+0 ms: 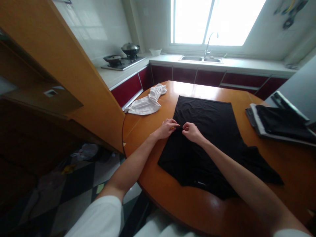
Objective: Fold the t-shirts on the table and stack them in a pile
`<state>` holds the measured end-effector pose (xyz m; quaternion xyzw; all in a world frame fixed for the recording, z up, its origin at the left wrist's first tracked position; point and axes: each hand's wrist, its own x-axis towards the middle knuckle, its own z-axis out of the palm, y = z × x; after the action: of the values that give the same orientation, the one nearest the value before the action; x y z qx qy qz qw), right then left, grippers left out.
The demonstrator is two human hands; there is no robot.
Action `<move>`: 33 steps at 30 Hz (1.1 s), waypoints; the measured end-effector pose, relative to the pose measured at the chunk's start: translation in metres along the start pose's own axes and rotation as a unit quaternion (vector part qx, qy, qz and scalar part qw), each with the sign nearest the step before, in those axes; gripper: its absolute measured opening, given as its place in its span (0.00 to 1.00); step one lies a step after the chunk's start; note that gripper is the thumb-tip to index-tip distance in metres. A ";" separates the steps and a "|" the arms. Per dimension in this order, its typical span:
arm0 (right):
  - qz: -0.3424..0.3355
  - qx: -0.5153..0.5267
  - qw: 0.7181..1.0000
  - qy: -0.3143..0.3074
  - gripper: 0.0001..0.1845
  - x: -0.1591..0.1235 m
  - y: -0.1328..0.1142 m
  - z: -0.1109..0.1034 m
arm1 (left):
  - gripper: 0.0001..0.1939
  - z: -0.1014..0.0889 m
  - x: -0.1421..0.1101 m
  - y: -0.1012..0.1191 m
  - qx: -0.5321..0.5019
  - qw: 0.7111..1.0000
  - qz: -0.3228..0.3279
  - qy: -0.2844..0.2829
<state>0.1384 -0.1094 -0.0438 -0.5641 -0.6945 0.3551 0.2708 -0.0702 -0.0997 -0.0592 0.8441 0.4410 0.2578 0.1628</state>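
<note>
A black T-shirt (pixel 209 115) lies spread over the round wooden table (pixel 148 158), its hem toward the window and its collar toward me. At the shirt's left edge, my left hand (pixel 168 127) is closed, with fingertips pinching the dark cloth. Just right of it, my right hand (pixel 191 131) also pinches the fabric, a small gap between the two. Between the hands the cloth is slightly raised. One sleeve of the shirt sticks out at the right, partly bunched.
A crumpled white garment (pixel 148 102) lies at the table's far left. Folded dark and white clothes (pixel 281 123) are stacked at the right. Beyond stand a counter with a sink (pixel 201 59) and a stove (pixel 123 62) with pans. A wooden partition (pixel 81 75) rises on the left.
</note>
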 end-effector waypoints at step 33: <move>0.028 0.007 0.996 -0.079 0.48 -0.086 -0.002 -0.017 | 0.05 0.013 0.004 0.015 0.057 0.998 -0.034 -0.012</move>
<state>0.1690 -0.1899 -0.0299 -0.5514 -0.6955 0.4105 0.2093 -0.0510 -0.1056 -0.0614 0.8395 0.4818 0.2162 0.1280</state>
